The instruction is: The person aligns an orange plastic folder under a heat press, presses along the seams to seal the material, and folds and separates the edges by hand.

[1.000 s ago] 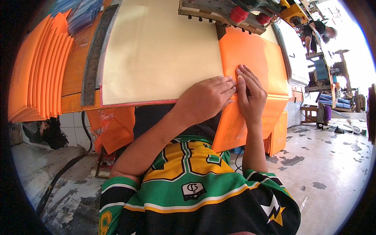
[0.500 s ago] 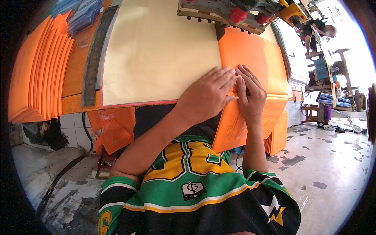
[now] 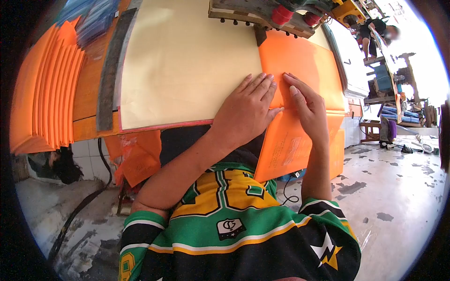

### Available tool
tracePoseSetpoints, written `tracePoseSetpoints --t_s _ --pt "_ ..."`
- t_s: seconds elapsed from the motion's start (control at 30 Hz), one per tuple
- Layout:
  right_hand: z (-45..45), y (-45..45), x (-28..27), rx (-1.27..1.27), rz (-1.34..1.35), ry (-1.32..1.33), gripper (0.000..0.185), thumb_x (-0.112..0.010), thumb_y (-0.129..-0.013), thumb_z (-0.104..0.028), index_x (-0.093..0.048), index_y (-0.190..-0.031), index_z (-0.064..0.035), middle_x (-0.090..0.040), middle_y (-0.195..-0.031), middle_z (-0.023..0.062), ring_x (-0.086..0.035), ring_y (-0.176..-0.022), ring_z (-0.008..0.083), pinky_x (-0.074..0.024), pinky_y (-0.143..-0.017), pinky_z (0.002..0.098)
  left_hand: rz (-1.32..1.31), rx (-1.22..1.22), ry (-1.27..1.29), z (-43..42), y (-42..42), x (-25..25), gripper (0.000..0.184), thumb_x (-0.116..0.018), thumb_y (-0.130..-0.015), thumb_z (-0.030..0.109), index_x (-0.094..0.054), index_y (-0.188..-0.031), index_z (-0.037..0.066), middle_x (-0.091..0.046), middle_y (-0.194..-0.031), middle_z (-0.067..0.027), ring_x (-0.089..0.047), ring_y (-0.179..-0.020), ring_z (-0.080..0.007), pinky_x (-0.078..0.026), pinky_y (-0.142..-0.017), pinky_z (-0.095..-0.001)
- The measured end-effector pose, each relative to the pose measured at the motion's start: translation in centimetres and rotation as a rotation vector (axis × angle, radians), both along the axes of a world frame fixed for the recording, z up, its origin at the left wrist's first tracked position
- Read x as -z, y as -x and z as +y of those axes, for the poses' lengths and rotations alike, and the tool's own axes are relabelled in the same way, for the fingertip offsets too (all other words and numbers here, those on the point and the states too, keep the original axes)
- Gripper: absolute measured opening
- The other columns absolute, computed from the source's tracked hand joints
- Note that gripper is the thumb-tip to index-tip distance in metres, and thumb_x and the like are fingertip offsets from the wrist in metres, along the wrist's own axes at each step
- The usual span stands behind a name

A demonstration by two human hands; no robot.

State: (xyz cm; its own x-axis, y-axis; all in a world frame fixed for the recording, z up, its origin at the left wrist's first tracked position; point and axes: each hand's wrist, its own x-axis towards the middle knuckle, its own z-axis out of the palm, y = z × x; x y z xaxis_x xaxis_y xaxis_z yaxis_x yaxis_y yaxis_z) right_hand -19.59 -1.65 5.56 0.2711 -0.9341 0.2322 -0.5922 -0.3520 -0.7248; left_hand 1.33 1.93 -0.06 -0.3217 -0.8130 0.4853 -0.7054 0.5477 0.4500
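The left hand (image 3: 246, 110) lies flat and open over the cream sheet's (image 3: 187, 61) edge, and the right hand (image 3: 309, 105), loosely open, rests on the orange sheet (image 3: 307, 58) right of the middle, likely to keep it still.

Machine (image 3: 281, 14) at the top, cut off by the picture's edge.
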Motion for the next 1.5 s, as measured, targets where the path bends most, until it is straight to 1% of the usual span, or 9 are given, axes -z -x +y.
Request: tracePoseSetpoints --t_s 0.17,0.33,0.37,0.43,0.53,0.73,0.93,1.13,1.5 --pt "-2.9 0.2 -1.0 -0.140 0.095 -0.093 0.040 -0.059 -0.113 -0.020 -0.067 -0.145 0.0032 -0.068 -0.150 0.0218 -0.062 -0.144 0.0346 -0.0456 -0.121 0.0412 0.001 0.002 0.005 0.0 -0.1 0.0 0.062 -0.065 -0.107 0.041 -0.059 -0.150 -0.003 -0.057 -0.159 -0.0230 -0.052 -0.151 -0.0356 -0.036 -0.131 -0.0497" --pt "-7.2 -1.3 -0.3 -0.315 0.319 0.012 0.051 -0.053 -0.115 -0.023 -0.052 -0.159 0.0010 -0.050 -0.167 0.0240 -0.046 -0.157 0.0388 -0.0359 -0.130 0.0442 0.045 -0.008 0.006 0.1 0.0 0.0 0.057 -0.065 -0.107 0.036 -0.059 -0.147 -0.003 -0.059 -0.156 -0.0225 -0.055 -0.147 -0.0366 -0.037 -0.130 -0.0499" --pt "-8.0 -1.6 -0.1 -0.315 0.323 0.010 0.051 -0.053 -0.115 -0.023 -0.052 -0.159 0.0010 -0.050 -0.167 0.0240 -0.046 -0.157 0.0388 -0.0359 -0.130 0.0442 0.049 -0.008 0.004 0.1 0.1 0.0 0.057 -0.065 -0.107 0.036 -0.059 -0.147 -0.003 -0.059 -0.156 -0.0225 -0.055 -0.147 -0.0366 -0.037 -0.130 -0.0499" --pt "-9.4 -2.2 0.5 -0.338 0.354 0.063 0.055 -0.051 -0.115 -0.025 -0.046 -0.163 0.0019 -0.045 -0.170 0.0248 -0.039 -0.160 0.0393 -0.0308 -0.133 0.0450 0.041 -0.014 0.020 0.0 0.1 0.1 0.053 -0.066 -0.106 0.033 -0.060 -0.144 -0.003 -0.061 -0.152 -0.0216 -0.058 -0.143 -0.0366 -0.039 -0.128 -0.0502" --pt "-11.2 -3.1 1.7 -0.316 0.435 0.165 0.055 -0.050 -0.115 -0.025 -0.045 -0.162 0.0044 -0.045 -0.169 0.0271 -0.036 -0.161 0.0417 -0.0277 -0.134 0.0475 0.065 -0.020 0.024 -0.3 0.3 0.1 0.049 -0.066 -0.105 0.029 -0.061 -0.142 -0.003 -0.062 -0.149 -0.0206 -0.060 -0.140 -0.0363 -0.041 -0.127 -0.0503" --pt "-12.2 -3.9 2.7 -0.245 0.479 0.245 0.055 -0.047 -0.115 -0.029 -0.049 -0.158 0.0053 -0.044 -0.168 0.0300 -0.034 -0.161 0.0454 -0.0276 -0.133 0.0531 0.046 -0.053 0.062 -0.2 0.5 0.2 0.046 -0.067 -0.103 0.025 -0.063 -0.138 -0.004 -0.063 -0.148 -0.0208 -0.061 -0.140 -0.0350 -0.042 -0.127 -0.0498" --pt "-11.8 -4.0 3.0 -0.212 0.547 0.264 0.059 -0.042 -0.115 -0.034 -0.048 -0.160 0.0027 -0.042 -0.171 0.0279 -0.031 -0.163 0.0426 -0.0251 -0.134 0.0558 0.006 -0.073 0.079 -0.3 0.8 0.3 0.047 -0.069 -0.102 0.026 -0.064 -0.139 -0.004 -0.064 -0.147 -0.0199 -0.062 -0.139 -0.0334 -0.042 -0.126 -0.0486" --pt "-12.1 -3.7 3.2 -0.215 0.551 0.244 0.061 -0.039 -0.115 -0.036 -0.047 -0.162 0.0008 -0.040 -0.173 0.0244 -0.030 -0.165 0.0382 -0.0226 -0.135 0.0549 0.029 -0.072 0.067 -0.3 0.9 0.3 0.049 -0.069 -0.103 0.030 -0.064 -0.139 -0.003 -0.065 -0.146 -0.0188 -0.063 -0.136 -0.0328 -0.043 -0.126 -0.0483" --pt "-13.1 -2.9 4.2 -0.254 0.604 0.294 0.061 -0.038 -0.114 -0.034 -0.047 -0.163 0.0006 -0.041 -0.172 0.0259 -0.031 -0.165 0.0404 -0.0223 -0.135 0.0547 0.055 -0.065 0.055 -0.1 0.8 0.1 0.056 -0.075 -0.099 0.033 -0.063 -0.139 -0.004 -0.064 -0.146 -0.0194 -0.063 -0.137 -0.0336 -0.043 -0.126 -0.0484"
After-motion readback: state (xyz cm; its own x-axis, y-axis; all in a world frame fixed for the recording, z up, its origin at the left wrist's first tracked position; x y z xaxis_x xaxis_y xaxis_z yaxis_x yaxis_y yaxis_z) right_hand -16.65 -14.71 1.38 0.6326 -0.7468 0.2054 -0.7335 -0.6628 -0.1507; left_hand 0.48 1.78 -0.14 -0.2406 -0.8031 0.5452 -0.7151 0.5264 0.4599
